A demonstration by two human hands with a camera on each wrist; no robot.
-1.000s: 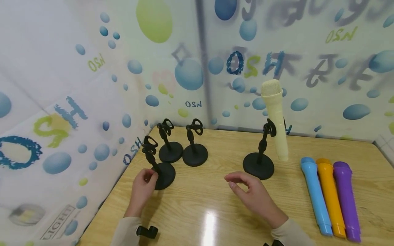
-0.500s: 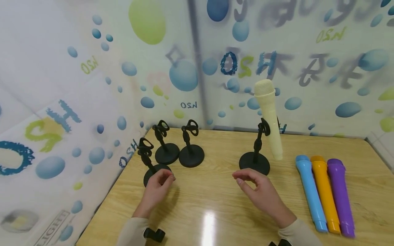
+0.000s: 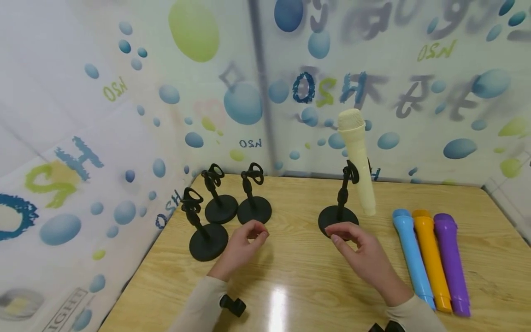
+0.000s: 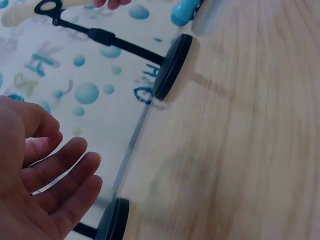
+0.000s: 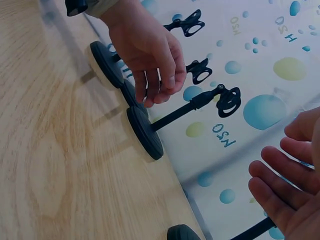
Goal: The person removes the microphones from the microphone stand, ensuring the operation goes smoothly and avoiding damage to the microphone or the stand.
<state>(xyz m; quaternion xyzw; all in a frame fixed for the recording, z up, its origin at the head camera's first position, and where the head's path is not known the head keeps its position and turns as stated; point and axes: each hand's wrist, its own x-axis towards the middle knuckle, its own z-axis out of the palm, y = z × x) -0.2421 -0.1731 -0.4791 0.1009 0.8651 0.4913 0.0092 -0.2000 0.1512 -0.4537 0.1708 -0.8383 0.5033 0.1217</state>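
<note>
My left hand (image 3: 240, 249) is in the air over the table, fingers loosely bent and holding nothing. Just left of it stands a black microphone stand (image 3: 209, 243); two more, a rear left stand (image 3: 221, 210) and a stand beside it (image 3: 255, 211), are farther back. All three have vacant ring clips. On the right, my right hand (image 3: 367, 258) hovers in front of another stand (image 3: 338, 221), overlapping its base in the head view. Nothing is between its relaxed fingers. A cream microphone (image 3: 360, 161) sits upright, slightly tilted, in that stand's clip.
Side by side at the right lie a blue microphone (image 3: 413, 258), an orange microphone (image 3: 432, 260) and a purple microphone (image 3: 452, 265). The wooden table (image 3: 298, 272) meets a patterned wall covering (image 3: 232, 110) at the back and left.
My left hand has left the front left stand's base and moved right toward the middle. My right hand has shifted slightly toward the cream microphone's stand. The head view has turned a little right.
</note>
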